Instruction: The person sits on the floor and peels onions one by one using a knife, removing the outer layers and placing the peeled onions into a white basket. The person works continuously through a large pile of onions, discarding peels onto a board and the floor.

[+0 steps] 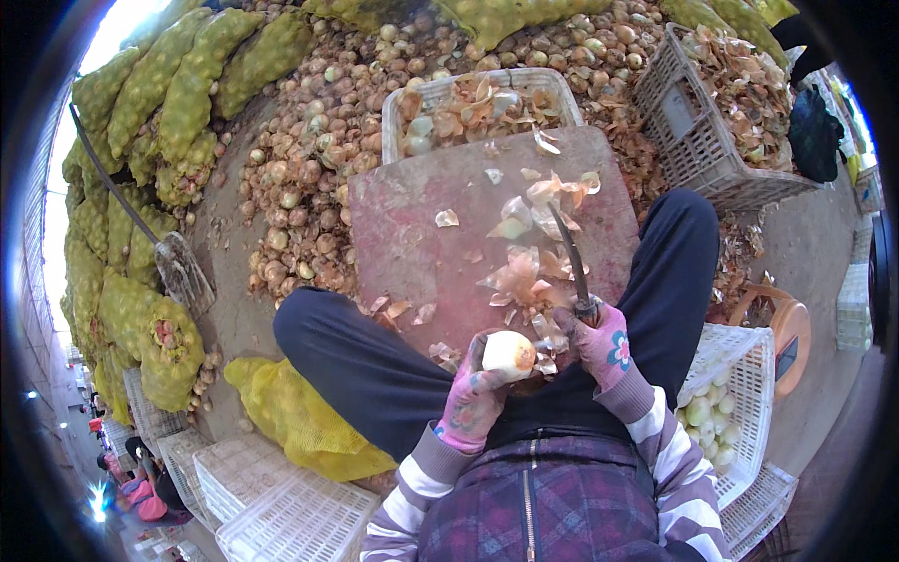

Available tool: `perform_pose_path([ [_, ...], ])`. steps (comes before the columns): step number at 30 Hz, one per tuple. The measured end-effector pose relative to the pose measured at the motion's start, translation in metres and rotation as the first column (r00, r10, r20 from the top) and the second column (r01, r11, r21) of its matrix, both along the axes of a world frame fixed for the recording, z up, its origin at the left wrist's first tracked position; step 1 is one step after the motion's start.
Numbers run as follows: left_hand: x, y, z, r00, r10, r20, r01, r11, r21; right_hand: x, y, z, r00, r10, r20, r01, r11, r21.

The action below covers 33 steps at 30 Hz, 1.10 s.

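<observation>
A pale, mostly peeled onion (pixel 504 355) rests in my left hand (pixel 472 404), its brownish end turned to the right. My right hand (pixel 600 341), in a pink flowered glove like the left, grips the handle of a dark curved knife (pixel 574 263). The blade points away from me over a worn reddish board (pixel 421 246). Loose onion skins (pixel 520 277) lie on the board just beyond the hands, several around the blade. Knife and onion are apart.
Past the board stand a crate of skins (pixel 386 133) and a heap of unpeeled onions (pixel 309 154). At right are a skin-filled crate (pixel 702 154), a white crate of peeled onions (pixel 762 400) and an orange stool (pixel 793 323). A shovel (pixel 179 270) leans by yellow mesh sacks (pixel 168 351) at left.
</observation>
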<state>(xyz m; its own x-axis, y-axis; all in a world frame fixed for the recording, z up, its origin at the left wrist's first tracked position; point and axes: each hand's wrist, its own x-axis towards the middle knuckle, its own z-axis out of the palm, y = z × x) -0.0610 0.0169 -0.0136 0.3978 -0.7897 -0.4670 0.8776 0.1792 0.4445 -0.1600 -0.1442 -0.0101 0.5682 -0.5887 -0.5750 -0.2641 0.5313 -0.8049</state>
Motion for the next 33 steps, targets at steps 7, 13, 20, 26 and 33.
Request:
perform_pose_path([
  [7,0.001,0.000,-0.005,0.978,0.106,0.181,-0.107,0.994,-0.005,-0.010,0.014,0.007,0.964,0.190,-0.184,-0.264,0.653,-0.710],
  [13,-0.002,0.000,0.001,0.954,0.166,0.252,-0.193,0.977,0.089,-0.022,0.035,0.010,0.851,0.424,-0.309,-0.492,0.439,-0.752],
  [20,-0.004,0.003,-0.005,0.937,0.161,0.309,-0.215,0.966,0.147,-0.017,0.040,0.010,0.839,0.444,-0.315,-0.509,0.433,-0.744],
  [26,-0.003,0.006,-0.006,0.953,0.134,0.270,-0.184,0.968,0.170,-0.011,0.040,0.012,0.835,0.436,-0.336,-0.526,0.454,-0.719],
  [33,0.001,0.011,-0.015,0.984,0.068,0.166,-0.095,0.982,0.162,-0.009,0.040,0.007,0.816,0.431,-0.385,-0.572,0.502,-0.649],
])
